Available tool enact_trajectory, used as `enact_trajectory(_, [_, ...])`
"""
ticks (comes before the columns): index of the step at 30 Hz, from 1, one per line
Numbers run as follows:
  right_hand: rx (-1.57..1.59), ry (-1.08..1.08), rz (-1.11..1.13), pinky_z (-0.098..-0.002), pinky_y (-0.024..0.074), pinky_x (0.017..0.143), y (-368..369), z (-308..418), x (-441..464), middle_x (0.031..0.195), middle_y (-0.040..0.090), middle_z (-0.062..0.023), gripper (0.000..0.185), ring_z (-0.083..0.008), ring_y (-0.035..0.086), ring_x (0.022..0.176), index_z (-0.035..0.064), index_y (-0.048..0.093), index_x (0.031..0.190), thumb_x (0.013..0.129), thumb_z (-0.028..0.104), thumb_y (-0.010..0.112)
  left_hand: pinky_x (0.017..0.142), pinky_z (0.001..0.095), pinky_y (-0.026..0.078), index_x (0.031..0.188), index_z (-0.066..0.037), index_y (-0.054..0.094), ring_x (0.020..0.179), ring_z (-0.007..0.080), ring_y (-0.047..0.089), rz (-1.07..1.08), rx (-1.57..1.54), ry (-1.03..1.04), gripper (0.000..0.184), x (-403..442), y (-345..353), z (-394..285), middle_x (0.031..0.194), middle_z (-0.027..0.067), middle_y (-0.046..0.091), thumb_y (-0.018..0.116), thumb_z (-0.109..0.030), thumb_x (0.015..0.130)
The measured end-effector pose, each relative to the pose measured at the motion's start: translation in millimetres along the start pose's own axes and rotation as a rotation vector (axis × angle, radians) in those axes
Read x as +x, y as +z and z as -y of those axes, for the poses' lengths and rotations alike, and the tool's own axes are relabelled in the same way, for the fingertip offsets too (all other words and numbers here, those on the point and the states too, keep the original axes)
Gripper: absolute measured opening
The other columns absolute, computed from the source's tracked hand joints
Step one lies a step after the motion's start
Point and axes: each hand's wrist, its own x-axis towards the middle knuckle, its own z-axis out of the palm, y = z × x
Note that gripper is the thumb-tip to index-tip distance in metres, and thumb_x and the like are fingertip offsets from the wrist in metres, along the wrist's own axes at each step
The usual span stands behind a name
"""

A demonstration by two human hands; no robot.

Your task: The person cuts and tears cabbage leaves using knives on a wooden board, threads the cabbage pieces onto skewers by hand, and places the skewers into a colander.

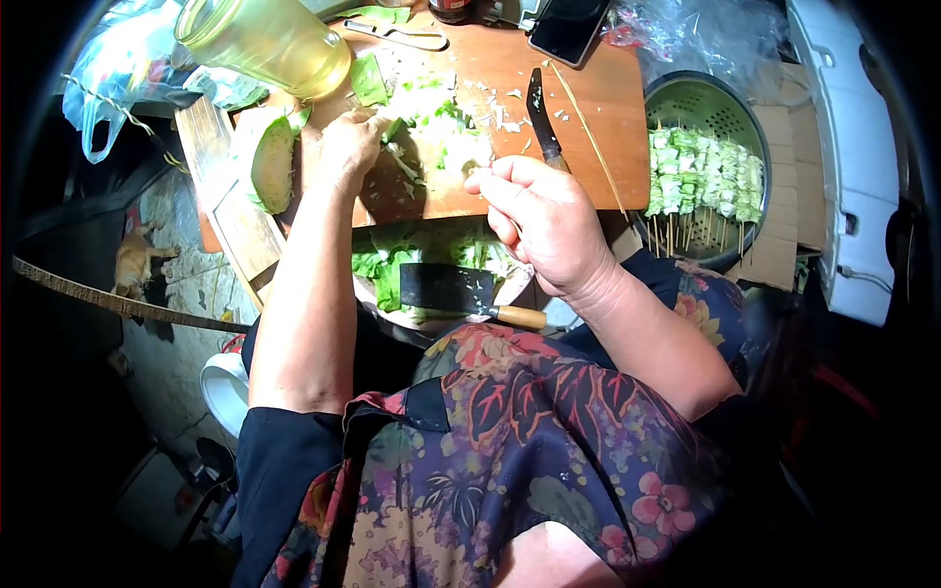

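My left hand (351,147) is closed at the fingertips over the wooden table (613,108), beside green leaf pieces (431,106). Its fingers touch a dark green bit, though the grip is partly hidden. My right hand (544,211) is pinched near the table's front edge, and a small pale thing at its fingertips is too small to name. Beyond that hand lies a dark-bladed knife (539,108). Below both hands, a cleaver (446,289) with a wooden handle rests across a basin of leaves (377,265). A cut cabbage piece (272,165) sits left of my left hand.
A metal colander (730,98) at the right holds several skewers of leaf pieces (701,174). A yellowish jar (284,49) stands at the back left. Near the back edge are a phone (569,29) and a peeler (397,35). A thin stick (588,132) lies beside the knife.
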Motion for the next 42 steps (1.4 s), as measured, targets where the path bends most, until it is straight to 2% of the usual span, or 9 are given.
enact_trajectory(2, [0.014,0.0,0.014,-0.0163,0.0257,0.039,-1,0,0,0.057,0.043,0.003,0.017,-0.0021,0.033,0.043,-0.0005,0.059,0.096,0.093,0.014,0.051,0.062,0.0288,0.05,0.109,0.002,0.059,0.07,0.0144,0.058,0.097,0.155,-0.097,0.036,-6,-5,-15,0.084,0.0071,0.061,0.059,-0.024,0.084])
enact_trajectory(7, [0.0,-0.024,0.031,-0.016,0.0256,0.04,-1,-1,0,0.057,0.043,0.0036,0.018,-0.0017,0.033,0.044,-0.0007,0.059,0.096,0.094,0.015,0.05,0.059,0.0291,0.051,0.094,0.004,0.057,0.071,0.0154,0.061,0.049,0.102,-0.093,0.027,-20,-2,-20,0.081,0.0097,0.061,0.059,-0.02,0.082])
enact_trajectory(10, [-0.024,-0.01,0.043,-0.016,0.0258,0.04,0,-2,0,0.057,0.044,0.004,0.018,-0.0013,0.034,0.045,-0.0006,0.059,0.096,0.094,0.015,0.05,0.055,0.0283,0.051,0.089,0.001,0.056,0.065,0.0146,0.059,0.008,-0.073,-0.093,0.021,-24,3,-15,0.074,0.007,0.058,0.058,-0.019,0.082])
enact_trajectory(12, [-0.038,-0.002,0.047,-0.0161,0.0259,0.04,1,-4,0,0.058,0.044,0.0042,0.018,-0.0012,0.034,0.045,-0.0006,0.059,0.096,0.094,0.015,0.051,0.052,0.0275,0.052,0.081,-0.002,0.051,0.056,0.0136,0.056,0.001,-0.652,-0.169,0.016,-25,0,-15,0.072,0.0079,0.057,0.062,-0.013,0.077])
enact_trajectory(13, [-0.087,0.019,0.058,-0.0164,0.0262,0.04,1,-5,0,0.057,0.044,0.0043,0.018,-0.0013,0.034,0.045,-0.0006,0.059,0.095,0.094,0.016,0.051,0.052,0.0278,0.053,0.085,-0.002,0.053,0.058,0.0135,0.056,0.096,-0.726,-0.155,0.013,-21,-9,-17,0.074,0.0075,0.057,0.059,-0.01,0.077])
enact_trajectory(20, [-0.184,-0.016,0.139,-0.017,0.0331,0.046,8,-13,1,0.064,0.048,0.004,0.018,-0.0013,0.041,0.051,-0.0015,0.059,0.094,0.094,0.016,0.052,0.056,0.0257,0.054,0.094,-0.003,0.057,0.073,0.0156,0.061,-0.046,-1.096,-0.094,0.022,-41,-28,-28,0.085,0.0051,0.061,0.069,-0.01,0.077])
enact_trajectory(32, [-0.231,0.001,0.186,-0.0166,0.0356,0.049,14,-12,-5,0.067,0.048,0.0045,0.018,-0.001,0.042,0.054,-0.0013,0.058,0.095,0.094,0.016,0.053,0.063,0.0234,0.056,0.104,0.0,0.059,0.078,0.0182,0.065,-0.02,-1.112,0.0,0.027,-50,-45,-26,0.089,0.0076,0.064,0.067,-0.004,0.079])
enact_trajectory(37, [-0.245,-0.019,0.168,-0.0164,0.0356,0.05,16,-15,-7,0.067,0.048,0.0045,0.018,-0.001,0.042,0.055,-0.0009,0.058,0.095,0.094,0.017,0.053,0.074,0.0276,0.053,0.107,0.0,0.056,0.082,0.0181,0.065,-0.035,-0.932,0.197,0.03,-52,-42,-25,0.093,0.0078,0.063,0.067,-0.005,0.08])
enact_trajectory(42, [-0.205,-0.02,0.152,-0.0159,0.0355,0.05,14,-18,-9,0.067,0.048,0.0042,0.018,-0.001,0.043,0.055,-0.0008,0.058,0.095,0.094,0.016,0.053,0.076,0.0286,0.052,0.111,-0.002,0.054,0.083,0.0175,0.064,-0.043,-0.811,0.219,0.034,-62,-43,-35,0.095,0.0076,0.063,0.067,-0.005,0.08])
